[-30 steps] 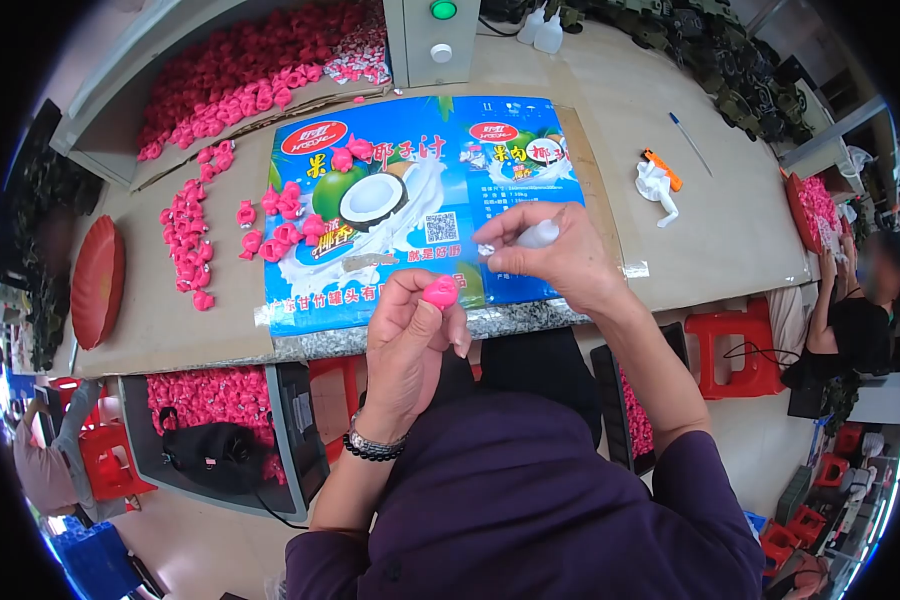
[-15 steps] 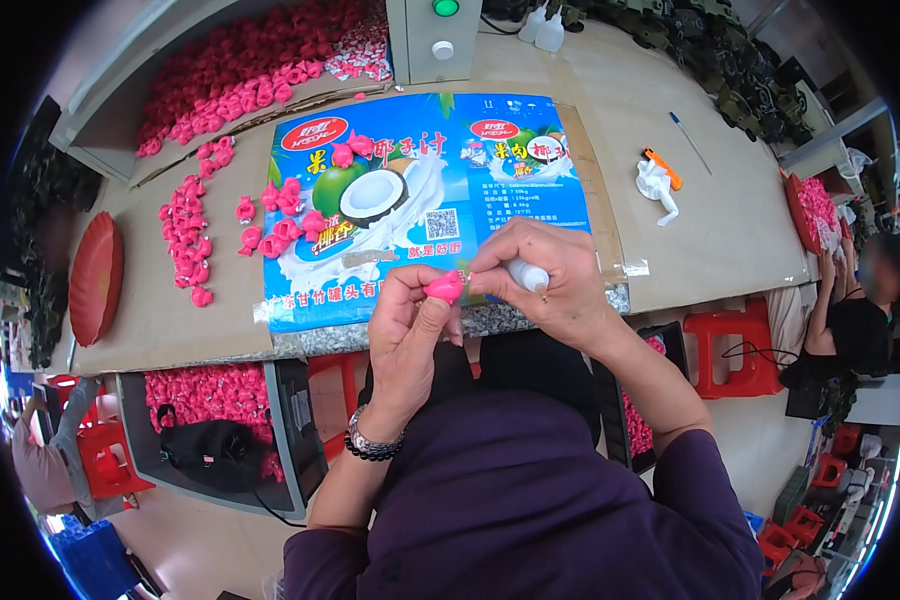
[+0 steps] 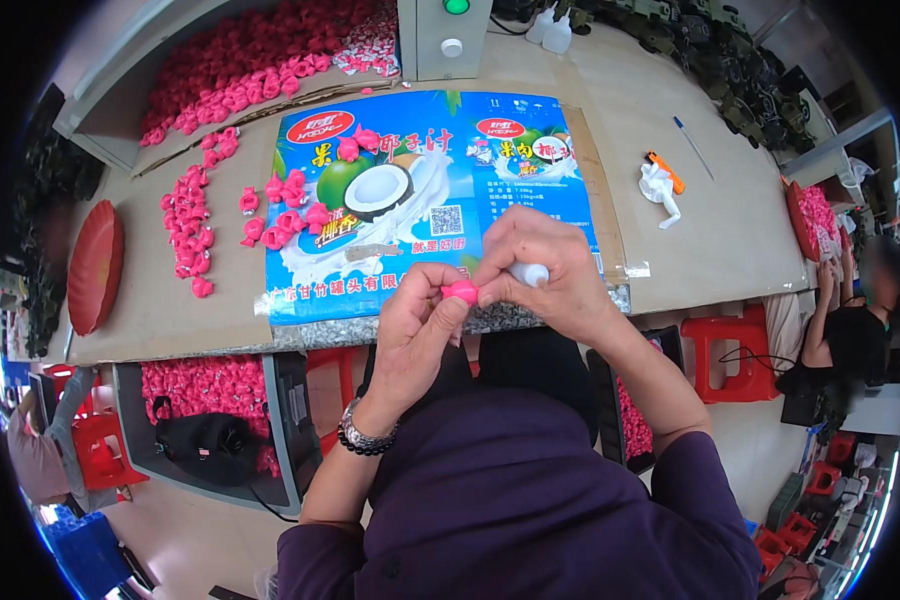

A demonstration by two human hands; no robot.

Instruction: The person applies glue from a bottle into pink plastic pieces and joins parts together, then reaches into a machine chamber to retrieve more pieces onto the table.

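Observation:
Between thumb and fingers, my left hand (image 3: 418,325) holds a small pink piece (image 3: 460,291) over the front edge of the blue printed cardboard (image 3: 370,262). My right hand (image 3: 545,265) has its thumb and index fingertips pressed against the right side of that piece. A small white bottle (image 3: 530,274) is tucked in the same right hand, its tip pointing right. Whatever lies between the right fingertips is hidden. Several more pink pieces (image 3: 288,222) lie on the cardboard's left part, and a loose column of them (image 3: 188,225) sits on the table further left.
A red oval tray (image 3: 97,268) lies at the far left. Pink pieces fill the shelf (image 3: 240,75) and an open drawer (image 3: 210,385). An orange-handled tool (image 3: 664,172), a pen (image 3: 692,145) and white bottles (image 3: 556,34) are on the table. Another person (image 3: 855,335) sits far right.
My right hand has moved left and down, bringing its fingertips from apart to against the pink piece. The camera view has shifted slightly.

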